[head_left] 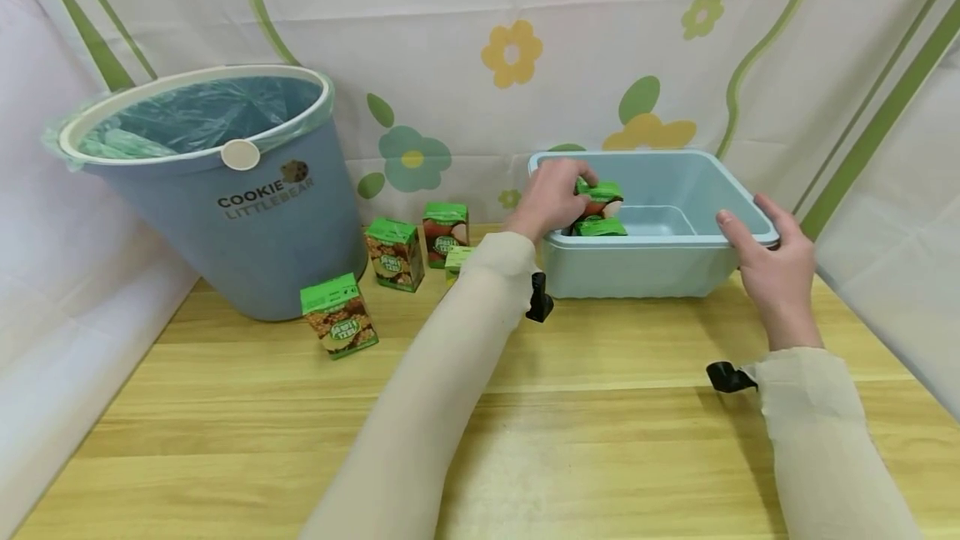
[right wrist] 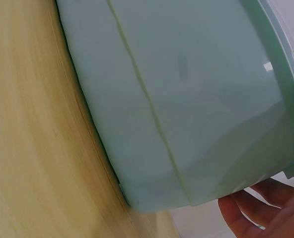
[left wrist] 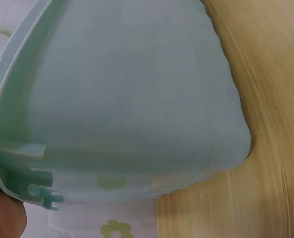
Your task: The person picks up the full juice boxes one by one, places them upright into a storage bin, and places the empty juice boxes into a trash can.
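Note:
A light-blue plastic bin [head_left: 630, 269] stands on the wooden table. My left hand [head_left: 551, 198] reaches over its left rim and pinches a small green-topped carton [head_left: 604, 197] inside the bin. Just below that carton, another small carton [head_left: 600, 227] shows its green top over the front rim. At the bin's right end, my right hand [head_left: 780, 269] grips the rim, thumb on top. In the right wrist view, the right hand's fingers [right wrist: 256, 206] lie against the bin's outer wall. Only a bit of the left hand [left wrist: 5, 215] shows beside the rim in the left wrist view.
Left of the bin stand several small green-topped cartons [head_left: 395, 255], one partly behind my left sleeve. A tall blue bucket [head_left: 300, 215] lined with a clear green bag stands at the left. A flower-printed curtain [head_left: 600, 40] hangs behind the table [head_left: 585, 440].

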Demonstrator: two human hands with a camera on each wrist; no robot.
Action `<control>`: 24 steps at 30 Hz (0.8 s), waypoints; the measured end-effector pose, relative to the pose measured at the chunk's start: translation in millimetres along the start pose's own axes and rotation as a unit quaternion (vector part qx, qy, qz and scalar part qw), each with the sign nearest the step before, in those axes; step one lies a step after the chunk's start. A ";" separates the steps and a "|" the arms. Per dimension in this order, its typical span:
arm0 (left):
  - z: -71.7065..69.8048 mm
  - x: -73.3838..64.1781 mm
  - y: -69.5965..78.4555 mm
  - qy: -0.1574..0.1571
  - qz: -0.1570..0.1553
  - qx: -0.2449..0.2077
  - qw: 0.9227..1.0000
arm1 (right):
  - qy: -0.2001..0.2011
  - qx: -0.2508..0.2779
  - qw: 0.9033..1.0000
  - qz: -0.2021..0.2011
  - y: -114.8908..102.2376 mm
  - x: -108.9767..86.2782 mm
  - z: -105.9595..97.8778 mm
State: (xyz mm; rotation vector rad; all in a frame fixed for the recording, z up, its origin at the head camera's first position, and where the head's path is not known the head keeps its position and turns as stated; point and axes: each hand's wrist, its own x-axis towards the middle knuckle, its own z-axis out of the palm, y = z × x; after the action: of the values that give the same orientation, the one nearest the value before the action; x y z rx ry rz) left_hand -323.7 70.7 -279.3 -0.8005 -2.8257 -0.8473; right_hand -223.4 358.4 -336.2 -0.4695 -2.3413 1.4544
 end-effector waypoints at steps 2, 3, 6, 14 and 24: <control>-0.3 1.0 1.2 -0.013 -0.003 0.015 1.000 | 0.002 0.002 1.000 -0.002 -0.2 0.1 0.3; -0.3 1.6 1.9 -0.021 -0.006 0.021 1.000 | 0.004 0.003 1.000 -0.003 -0.1 0.1 0.4; 0.3 2.7 3.3 -0.037 -0.009 0.038 0.999 | 0.007 0.004 1.000 -0.003 -0.1 0.4 0.7; -0.2 2.8 4.6 -0.042 -0.006 0.057 0.997 | 0.008 0.001 1.000 -0.008 -2.2 0.0 1.3; -1.2 1.8 5.5 -0.046 -0.008 0.007 0.999 | 0.006 0.003 1.000 0.001 -1.4 -0.9 0.1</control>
State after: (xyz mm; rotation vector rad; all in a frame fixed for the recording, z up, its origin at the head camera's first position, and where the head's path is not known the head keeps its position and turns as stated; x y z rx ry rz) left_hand -322.5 74.8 -275.1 -0.8370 -2.9188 -0.8125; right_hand -222.7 357.3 -335.1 -0.4761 -2.3276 1.4551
